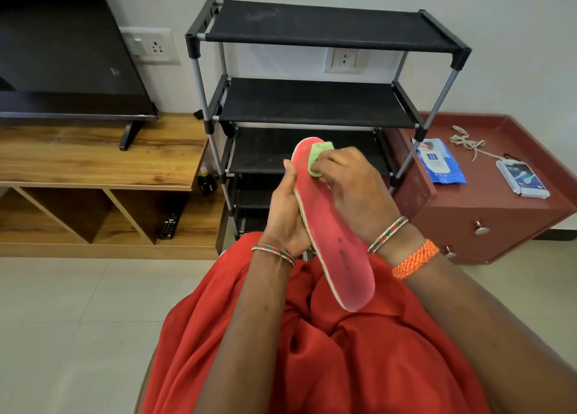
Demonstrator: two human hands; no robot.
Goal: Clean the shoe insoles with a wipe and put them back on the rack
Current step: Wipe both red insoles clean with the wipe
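- Your left hand [285, 217] cradles the insole [332, 223] from its left edge, thumb up along the rim, fingers hidden behind it. That hold seems meant to back the thin foam so it doesn't fold under rubbing.
- The insole is a long, flat, pink-red piece with a pale edge and faint dark print near the heel. It slants over your lap, toe end up toward the rack [324, 101].
- Your right hand [349, 182] pinches a crumpled green wipe [320, 159] and presses it on the toe end, so you look to be mid-wipe.
- The rack behind has metal tubes and dark, dusty fabric shelves. No insole shows on them.
- At the right, on the near-left corner of the maroon cabinet [499, 214], lies a soft blue pack of wipes [441, 165], probably kept within reach for a fresh sheet.
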